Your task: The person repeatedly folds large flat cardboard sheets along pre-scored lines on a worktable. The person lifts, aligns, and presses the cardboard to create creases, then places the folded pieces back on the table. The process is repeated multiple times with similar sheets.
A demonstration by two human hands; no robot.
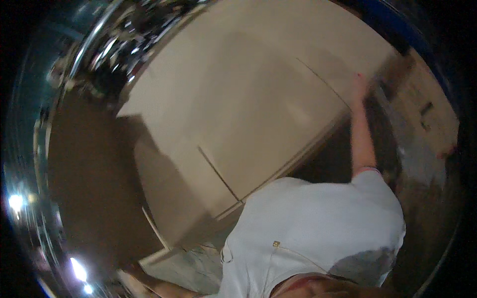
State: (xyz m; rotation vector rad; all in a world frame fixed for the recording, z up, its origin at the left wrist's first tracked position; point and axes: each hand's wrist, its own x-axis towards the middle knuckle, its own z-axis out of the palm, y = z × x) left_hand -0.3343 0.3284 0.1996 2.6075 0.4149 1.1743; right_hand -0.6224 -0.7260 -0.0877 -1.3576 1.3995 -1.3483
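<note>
A large flat cardboard carton blank stretches in front of me, with narrow slots cut in from its near edge. On the left one of its panels is in shade and stands at an angle to the rest. My left hand is closed at the lower edge of that shaded panel; its fingers are partly hidden. Reaching forward, my right hand grips the blank by its near right edge. That hand is blurred, and a red fingertip shows on top of the board.
A brown cardboard box with dark print lies to the right, beside greyish plastic wrap. Shiny, blurred clutter and a metal rail are at the far left. Bright lamps glow at the lower left.
</note>
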